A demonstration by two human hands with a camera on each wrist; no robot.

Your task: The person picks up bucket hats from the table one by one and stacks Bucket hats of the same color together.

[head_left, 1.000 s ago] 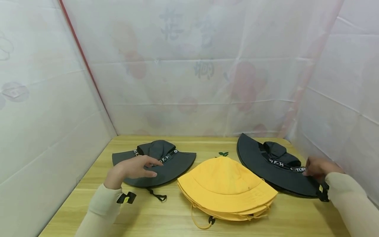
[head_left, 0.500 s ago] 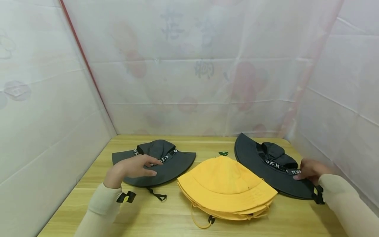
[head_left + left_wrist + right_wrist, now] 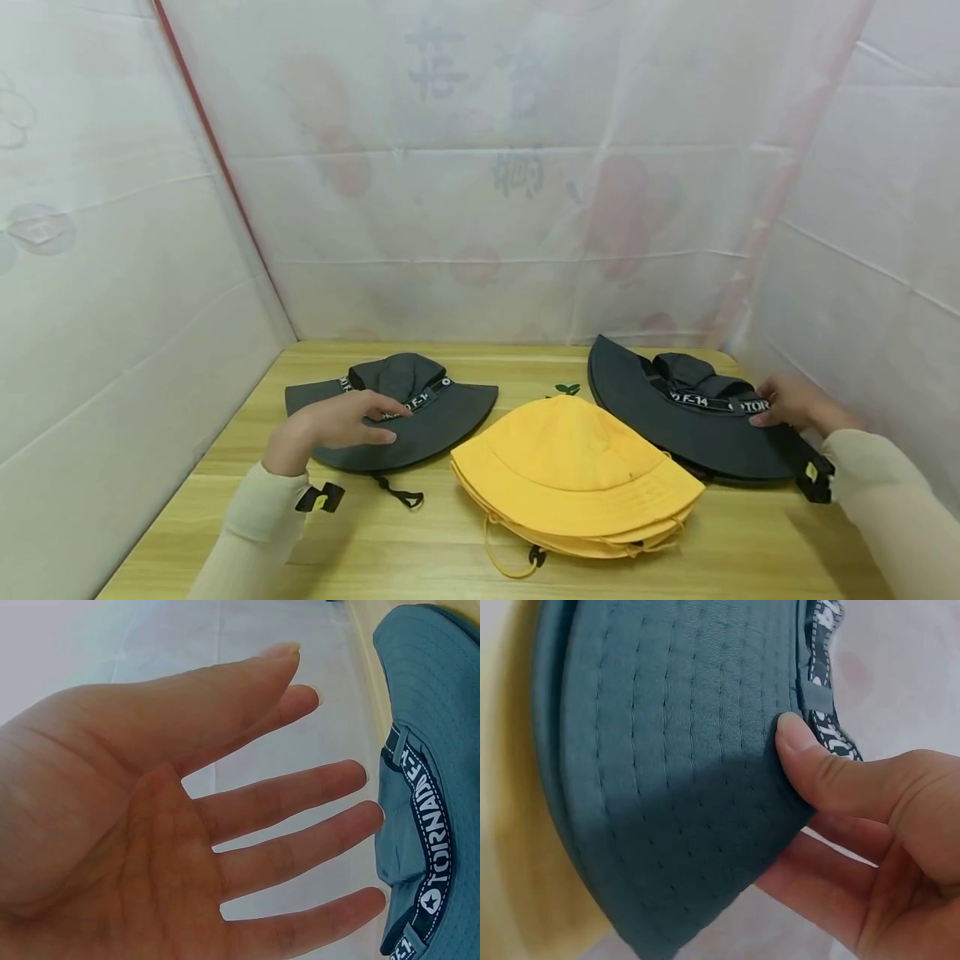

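Fingers (image 3: 832, 776) of the right hand (image 3: 797, 406) pinched the brim of the right dark grey hat (image 3: 678, 421), the thumb pressed on the stitched upper face of the brim and the other fingers curled beneath its edge, as the right wrist view showed plainly. That hat sat at the far right of the bench (image 3: 420, 542), its brim tipped up on the far side, a black band with white lettering around its crown. Fingers (image 3: 300, 791) of the left hand (image 3: 330, 423) were straight and spread, holding nothing; from the head view the hand lay over the near brim of the left dark grey hat (image 3: 420, 412), but whether it touched the cloth could not be told. This second hat lay flat on the left part of the bench, with the same lettered band and a black cord trailing from its near edge. Between the two grey hats, nearer the person, rested a stack of yellow hats (image 3: 573, 479), its cords hanging at the front. White sheeting (image 3: 112, 275) with faint prints walled the bench on three sides.
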